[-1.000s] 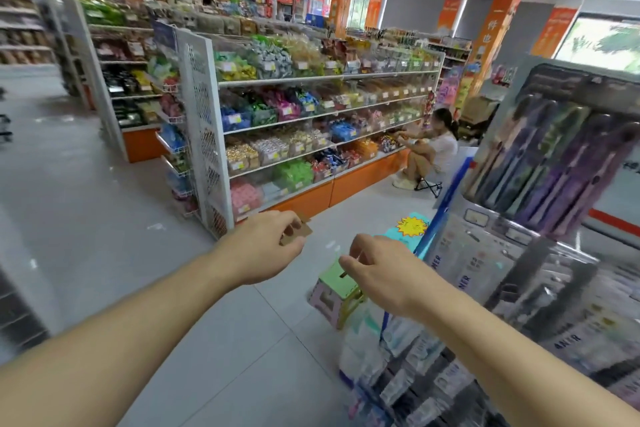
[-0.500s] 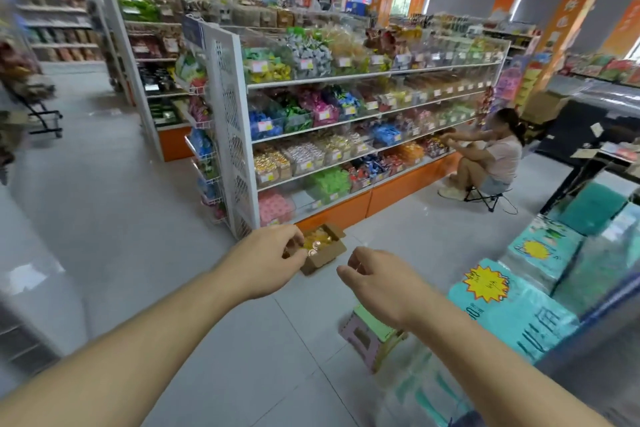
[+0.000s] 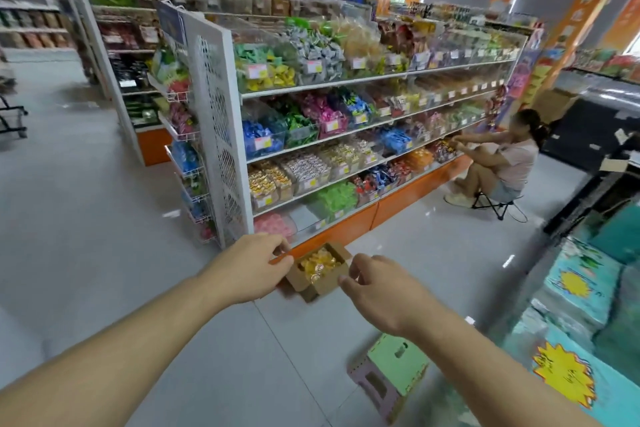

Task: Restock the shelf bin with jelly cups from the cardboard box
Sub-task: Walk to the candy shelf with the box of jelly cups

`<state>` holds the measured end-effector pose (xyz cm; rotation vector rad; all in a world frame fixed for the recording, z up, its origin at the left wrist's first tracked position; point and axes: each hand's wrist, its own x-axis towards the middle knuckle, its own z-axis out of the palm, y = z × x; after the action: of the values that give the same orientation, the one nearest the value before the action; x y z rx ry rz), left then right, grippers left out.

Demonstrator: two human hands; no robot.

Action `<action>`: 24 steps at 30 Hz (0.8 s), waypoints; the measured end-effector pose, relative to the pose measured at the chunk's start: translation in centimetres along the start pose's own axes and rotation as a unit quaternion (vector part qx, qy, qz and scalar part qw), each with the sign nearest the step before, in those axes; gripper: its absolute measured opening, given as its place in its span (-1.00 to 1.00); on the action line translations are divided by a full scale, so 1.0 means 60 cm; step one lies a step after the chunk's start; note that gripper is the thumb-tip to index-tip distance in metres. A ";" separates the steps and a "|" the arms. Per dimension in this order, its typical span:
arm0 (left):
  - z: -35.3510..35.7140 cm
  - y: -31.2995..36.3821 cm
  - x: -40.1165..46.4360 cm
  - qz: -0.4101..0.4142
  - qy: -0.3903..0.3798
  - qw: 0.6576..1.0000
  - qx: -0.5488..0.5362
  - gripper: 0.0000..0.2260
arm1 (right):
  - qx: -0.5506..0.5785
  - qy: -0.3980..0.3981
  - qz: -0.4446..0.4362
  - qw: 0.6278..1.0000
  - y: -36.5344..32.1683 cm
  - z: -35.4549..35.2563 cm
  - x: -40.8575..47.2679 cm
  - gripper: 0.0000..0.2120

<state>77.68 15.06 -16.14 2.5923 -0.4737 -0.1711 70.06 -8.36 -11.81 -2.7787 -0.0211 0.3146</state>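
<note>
An open cardboard box (image 3: 320, 282) of yellow jelly cups (image 3: 319, 264) sits on the grey floor at the foot of the sweets shelf (image 3: 346, 146). On the bottom shelf above it are a bin of pink sweets (image 3: 275, 225) and a nearly bare clear bin (image 3: 308, 217). My left hand (image 3: 249, 269) and my right hand (image 3: 381, 291) are stretched out in the air on either side of the box as seen from here. Both have loosely curled fingers and hold nothing. Neither hand touches the box.
A small green and pink stool (image 3: 391, 371) stands on the floor at the lower right. Stacked teal packs (image 3: 581, 288) line the right side. A person (image 3: 498, 163) sits on a folding stool at the shelf's far end. A wire rack (image 3: 188, 149) hangs on the shelf's near end.
The view has swung left, away from the rack of hanging goods, and come closer to the sweets shelf. The box of jelly cups has come into view between my hands.
</note>
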 end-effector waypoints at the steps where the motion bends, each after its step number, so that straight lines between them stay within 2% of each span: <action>1: -0.004 -0.006 0.030 0.001 -0.005 1.000 -0.004 -0.82 | 0.000 -0.001 0.006 1.000 0.005 -0.006 0.024 -0.76; 8: 0.014 -0.031 0.269 0.025 -0.017 1.000 0.004 -0.73 | -0.020 -0.006 0.038 0.999 0.076 -0.053 0.222 -0.66; 15: 0.033 -0.053 0.455 -0.027 0.008 0.999 -0.016 -0.80 | -0.036 -0.044 0.014 0.998 0.152 -0.109 0.448 -0.65; 24: 0.027 -0.138 0.676 -0.089 0.002 0.995 -0.038 -0.71 | -0.048 -0.077 -0.016 0.996 0.169 -0.138 0.739 -0.67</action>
<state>117.62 6.41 -23.01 2.5586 -0.2283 -0.2394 114.88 -18.36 -17.17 -2.8379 -0.1218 0.5309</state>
